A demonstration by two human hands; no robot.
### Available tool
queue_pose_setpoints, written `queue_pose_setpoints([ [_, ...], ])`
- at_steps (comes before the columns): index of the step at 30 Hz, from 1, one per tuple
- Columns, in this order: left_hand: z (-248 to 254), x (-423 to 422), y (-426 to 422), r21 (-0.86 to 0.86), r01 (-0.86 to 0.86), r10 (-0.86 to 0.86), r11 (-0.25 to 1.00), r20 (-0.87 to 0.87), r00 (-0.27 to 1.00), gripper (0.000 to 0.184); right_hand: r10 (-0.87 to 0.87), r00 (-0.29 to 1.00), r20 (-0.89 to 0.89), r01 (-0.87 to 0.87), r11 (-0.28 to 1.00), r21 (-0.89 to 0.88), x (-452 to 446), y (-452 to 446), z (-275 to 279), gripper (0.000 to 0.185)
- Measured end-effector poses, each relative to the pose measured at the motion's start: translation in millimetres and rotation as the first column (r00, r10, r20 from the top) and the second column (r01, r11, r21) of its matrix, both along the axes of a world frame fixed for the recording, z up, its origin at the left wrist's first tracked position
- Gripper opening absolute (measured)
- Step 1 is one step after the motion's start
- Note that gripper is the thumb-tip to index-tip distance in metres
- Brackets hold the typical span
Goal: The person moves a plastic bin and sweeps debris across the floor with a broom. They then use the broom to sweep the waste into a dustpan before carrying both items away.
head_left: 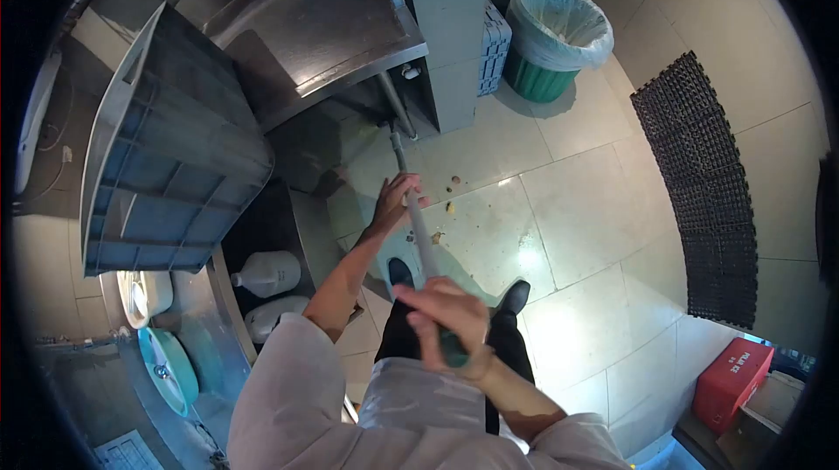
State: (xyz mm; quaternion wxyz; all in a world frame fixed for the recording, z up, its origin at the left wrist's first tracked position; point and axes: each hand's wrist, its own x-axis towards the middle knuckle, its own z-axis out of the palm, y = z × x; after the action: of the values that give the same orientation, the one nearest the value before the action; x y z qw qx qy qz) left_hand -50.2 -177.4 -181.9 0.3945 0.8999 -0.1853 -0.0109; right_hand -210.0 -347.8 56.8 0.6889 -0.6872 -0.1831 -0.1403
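Note:
A long grey pole (420,234) runs from near my body down under the metal counter, where its far end is in shadow. My left hand (401,198) is wrapped round the pole farther along. Closer to my body, my right hand (446,323) is closed round the top end of the pole, with the thumb and a finger showing. Small brown and yellow scraps (449,207) lie on the tiled floor (577,199) to the right of the pole.
A steel counter (323,16) stands ahead, with a big grey-blue bin (175,147) at left. White jugs (269,273) sit on a low shelf. Beyond a pillar (444,33) stands a lined green bin (542,77). A black mat (703,190) and red box (732,383) are at right.

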Motion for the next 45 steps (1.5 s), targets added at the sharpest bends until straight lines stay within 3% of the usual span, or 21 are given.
queue_pose_setpoints([
  [5, 39, -56, -49, -0.236, 0.101, -0.118, 0.967, -0.059, 0.991, 0.023, -0.076, 0.973, -0.219, 0.065, 0.996, -0.055, -22, -75, 114, 0.031],
  [7, 51, -82, -69, -0.173, 0.154, -0.173, 0.973, -0.097, 0.980, 0.017, -0.070, 0.977, -0.199, 0.069, 0.998, -0.014, -36, -100, 136, 0.028],
  [9, 52, -101, -87, -0.212, 0.200, -0.238, 0.957, -0.170, 0.956, 0.015, -0.039, 0.973, -0.228, 0.054, 0.997, 0.061, -52, -121, 160, 0.047],
  [11, 62, -112, -99, -0.257, 0.233, -0.297, 0.938, -0.247, 0.922, 0.013, 0.007, 0.996, -0.087, 0.006, 0.989, 0.148, -58, -142, 167, 0.051],
  [13, 104, -112, -110, -0.092, 0.310, -0.323, 0.946, -0.236, 0.917, 0.011, 0.019, 0.999, 0.042, -0.026, 0.984, 0.174, -67, -167, 176, 0.047],
  [14, 120, -107, -111, -0.091, 0.307, -0.320, 0.947, -0.230, 0.919, 0.011, 0.151, 0.974, 0.168, -0.184, 0.960, 0.209, -66, -184, 181, 0.043],
  [15, 134, -107, -109, -0.114, 0.347, -0.363, 0.931, -0.170, 0.916, 0.012, 0.275, 0.919, 0.283, -0.343, 0.912, 0.226, -65, -195, 184, 0.039],
  [18, 136, -85, -92, -0.096, 0.304, -0.303, 0.948, 0.021, 0.953, 0.018, 0.297, 0.861, 0.414, -0.464, 0.792, 0.398, -58, -193, 174, 0.021],
  [20, 138, -52, -61, -0.089, 0.226, -0.223, 0.970, 0.037, 0.974, 0.015, 0.069, 0.997, 0.043, -0.081, 0.757, 0.649, -80, -189, 126, 0.013],
  [21, 133, -34, -38, -0.065, 0.181, -0.178, 0.981, 0.057, 0.982, 0.014, -0.278, 0.959, -0.051, 0.265, 0.822, 0.503, -47, -138, 115, 0.014],
  [22, 121, -15, -11, -0.043, 0.137, -0.133, 0.990, 0.078, 0.988, 0.013, -0.496, 0.866, 0.068, 0.494, 0.868, 0.044, -28, -117, 93, 0.006],
  [24, 85, 15, 47, 0.085, -0.043, 0.028, 0.995, 0.166, 0.986, 0.003, -0.192, 0.979, -0.072, 0.204, 0.955, 0.217, 8, -58, 57, 0.012],
  [25, 59, 32, 80, 0.082, -0.110, 0.094, 0.991, 0.173, 0.980, 0.008, -0.112, 0.967, -0.228, 0.146, 0.979, 0.140, 18, -28, 56, 0.016],
  [28, -45, 50, 176, 0.056, -0.229, 0.223, 0.972, 0.096, 0.970, 0.019, 0.068, 0.984, -0.165, -0.048, 0.991, 0.122, 57, 58, -9, 0.021],
  [31, -53, 32, 178, 0.065, -0.302, 0.302, 0.951, 0.001, 0.953, 0.023, 0.133, 0.990, -0.045, -0.128, 0.987, 0.098, 66, 80, -12, 0.021],
  [33, -28, 5, 150, 0.105, -0.304, 0.309, 0.947, -0.034, 0.950, 0.022, 0.160, 0.987, -0.008, -0.159, 0.984, 0.078, 57, 68, 13, 0.022],
  [35, -5, -3, 86, -0.288, -0.200, 0.211, 0.937, 0.009, 0.977, 0.021, 0.124, 0.982, -0.142, -0.123, 0.992, 0.016, 43, 19, 44, 0.022],
  [37, -7, -15, 17, -0.096, -0.202, 0.209, 0.975, 0.078, 0.975, 0.019, 0.054, 0.997, -0.062, -0.057, 0.997, -0.047, 25, -28, 70, 0.028],
  [39, 27, -50, -59, -0.274, -0.193, 0.170, 0.942, -0.107, 0.980, 0.018, 0.022, 0.994, -0.103, -0.036, 0.991, -0.129, -1, -81, 106, 0.029],
  [41, 68, -80, -134, -0.276, -0.179, 0.125, 0.945, -0.200, 0.972, 0.022, -0.013, 0.976, -0.218, -0.024, 0.986, -0.166, -30, -139, 129, 0.028],
  [45, 95, -135, -231, -0.136, -0.128, 0.090, 0.982, -0.258, 0.962, 0.031, 0.004, 0.987, -0.158, -0.028, 0.989, -0.148, -67, -243, 161, 0.021],
])
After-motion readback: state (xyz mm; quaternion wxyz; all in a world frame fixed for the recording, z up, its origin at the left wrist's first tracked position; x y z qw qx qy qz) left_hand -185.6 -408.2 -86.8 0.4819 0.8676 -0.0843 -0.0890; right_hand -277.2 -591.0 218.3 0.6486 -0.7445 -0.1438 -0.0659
